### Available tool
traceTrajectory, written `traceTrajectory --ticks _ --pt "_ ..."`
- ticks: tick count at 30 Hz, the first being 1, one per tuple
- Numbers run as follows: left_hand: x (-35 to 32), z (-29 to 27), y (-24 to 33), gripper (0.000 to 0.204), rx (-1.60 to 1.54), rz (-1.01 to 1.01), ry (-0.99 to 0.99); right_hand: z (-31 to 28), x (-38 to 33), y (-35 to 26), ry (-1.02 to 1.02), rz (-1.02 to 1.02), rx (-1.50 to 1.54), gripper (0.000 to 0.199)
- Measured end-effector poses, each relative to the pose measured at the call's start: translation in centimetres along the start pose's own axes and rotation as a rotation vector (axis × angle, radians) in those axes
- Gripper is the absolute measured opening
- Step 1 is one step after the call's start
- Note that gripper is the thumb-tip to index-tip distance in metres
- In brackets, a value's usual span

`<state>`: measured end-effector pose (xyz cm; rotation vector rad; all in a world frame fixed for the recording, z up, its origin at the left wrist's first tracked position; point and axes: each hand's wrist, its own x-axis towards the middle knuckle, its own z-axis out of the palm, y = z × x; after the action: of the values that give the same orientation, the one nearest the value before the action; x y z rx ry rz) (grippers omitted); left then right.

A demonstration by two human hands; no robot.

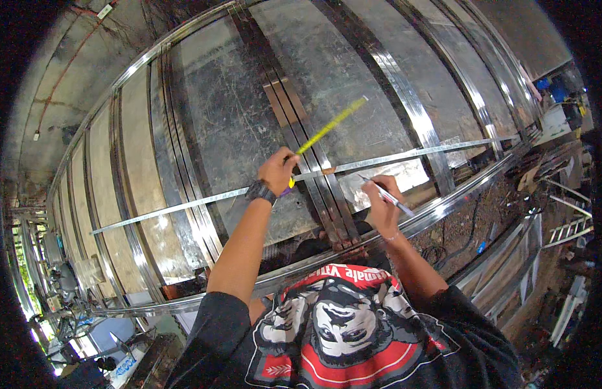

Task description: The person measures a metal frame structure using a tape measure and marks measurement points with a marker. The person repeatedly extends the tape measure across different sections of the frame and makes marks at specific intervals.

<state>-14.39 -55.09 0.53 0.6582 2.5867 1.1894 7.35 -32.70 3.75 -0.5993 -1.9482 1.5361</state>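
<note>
My left hand (277, 174) is closed around a tape measure, with a bit of its yellow-and-purple case (290, 185) showing under the fingers. Its yellow blade (332, 125) reaches out up and to the right over the metal bars. In my right hand (384, 205) a slim white marker pen (397, 200) is pinched, its dark tip towards the upper left. Between and just beyond the hands runs a long thin metal strip (223, 196), lying across the frame's bars. A pair of brown-and-silver bars (312, 151) passes beneath the strip near both hands.
A large metal frame with shiny crossbars (423, 123) over grey sheet panels (340, 58) spreads before me. Its near rail (437, 209) runs close to my body. At right, a ladder (568, 230) lies on cluttered ground; tools and machines (61, 279) crowd the left.
</note>
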Motion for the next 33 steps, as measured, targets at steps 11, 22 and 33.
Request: traceTrajectory --ticks 11,22,33 --pt "-9.5 -4.6 5.6 0.032 -0.863 -0.231 0.433 -8.0 -3.0 -4.9 0.068 0.132 0.026 0.04" --pt "-23.6 4.6 14.2 0.047 -1.046 -0.553 0.234 -16.8 -9.0 -2.5 0.019 0.148 0.081 0.034" --pt "-24.2 15.2 24.5 0.035 -1.017 -0.475 0.147 -19.9 -13.6 -9.6 -0.555 0.154 0.143 0.057"
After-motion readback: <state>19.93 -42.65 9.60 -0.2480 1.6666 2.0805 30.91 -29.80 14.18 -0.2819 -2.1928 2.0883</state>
